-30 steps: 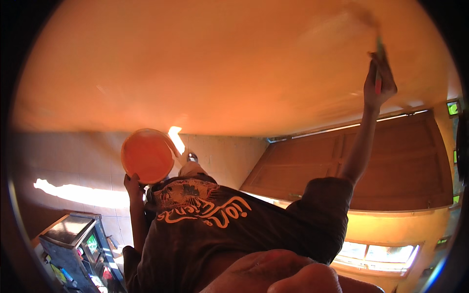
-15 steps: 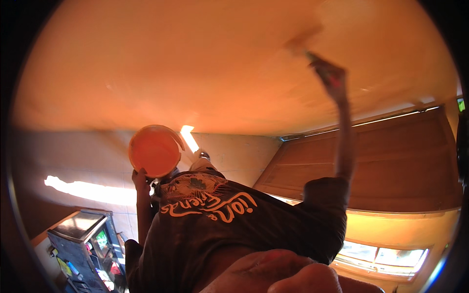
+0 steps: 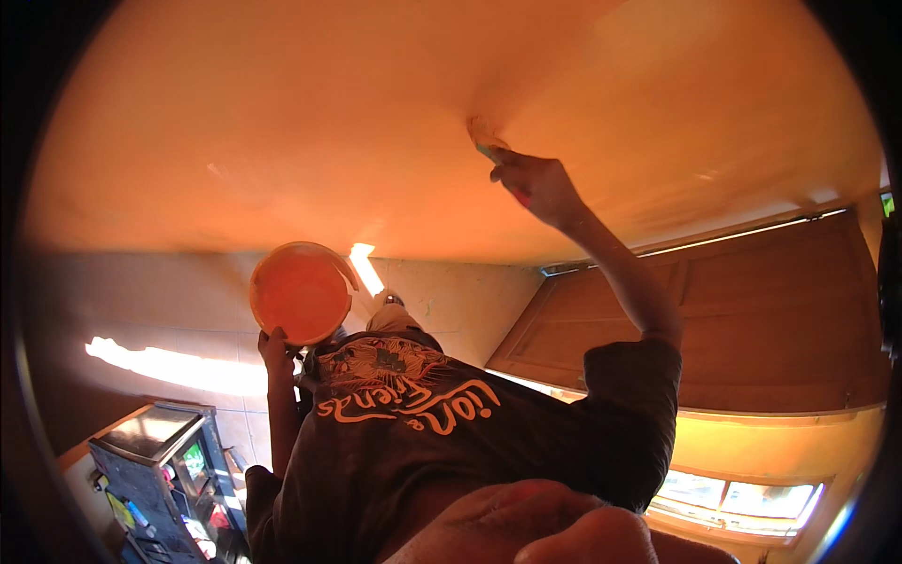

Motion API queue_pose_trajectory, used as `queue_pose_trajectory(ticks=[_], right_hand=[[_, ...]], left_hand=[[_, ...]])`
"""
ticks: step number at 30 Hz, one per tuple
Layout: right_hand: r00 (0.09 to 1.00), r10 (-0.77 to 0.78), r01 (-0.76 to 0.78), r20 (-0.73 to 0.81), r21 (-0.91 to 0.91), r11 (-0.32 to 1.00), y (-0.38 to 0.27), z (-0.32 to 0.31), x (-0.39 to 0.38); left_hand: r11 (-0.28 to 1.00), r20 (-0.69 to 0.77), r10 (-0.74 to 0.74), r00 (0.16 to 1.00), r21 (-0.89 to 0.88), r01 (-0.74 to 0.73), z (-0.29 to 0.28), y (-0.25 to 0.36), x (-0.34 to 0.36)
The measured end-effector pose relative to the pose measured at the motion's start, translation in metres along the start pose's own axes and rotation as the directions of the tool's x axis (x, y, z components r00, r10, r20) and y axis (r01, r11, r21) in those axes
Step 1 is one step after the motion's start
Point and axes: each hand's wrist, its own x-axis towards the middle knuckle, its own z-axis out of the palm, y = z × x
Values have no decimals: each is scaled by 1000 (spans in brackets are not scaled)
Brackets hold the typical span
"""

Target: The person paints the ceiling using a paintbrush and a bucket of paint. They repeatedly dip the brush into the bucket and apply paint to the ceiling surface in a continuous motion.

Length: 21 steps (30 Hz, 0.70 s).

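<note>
A paintbrush (image 3: 483, 141) is gripped in my right hand (image 3: 540, 186), its bristles against the orange wall (image 3: 310, 122). My fingers are closed around its handle, which they partly hide. At lower left, my left hand (image 3: 273, 348) holds a round bucket (image 3: 349, 268) by its rim, with the thumb showing on the near side. Orange paint (image 3: 299, 293) shows inside the bucket. How the other fingers sit under the bucket is hidden.
A brown wooden door (image 3: 752, 320) stands at the right, with a bright window (image 3: 742, 498) below it in view. A dark cabinet (image 3: 155, 470) with items on its shelves stands at lower left. Sunlight falls across the pale tiled floor (image 3: 451, 291).
My right hand has swept the paintbrush leftward and slightly down along the wall, and the arm now bends more. My left hand and the bucket have hardly moved.
</note>
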Motion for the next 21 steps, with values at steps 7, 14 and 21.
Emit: queue_pose_trajectory(ticks=[7, 14, 21], right_hand=[[738, -140, 2, -660, -205, 979, 37, -223, 55], [914, -59, -132, -401, -433, 892, 29, -59, 37], [989, 145, -137, -38, 160, 978, 42, -58, 22]], left_hand=[[999, -46, -22, 999, -36, 21, 23, 20, -15], [998, -100, -28, 995, -53, 23, 7, 9, -9], [993, -106, -4, 994, -115, -8, 23, 6, -7]])
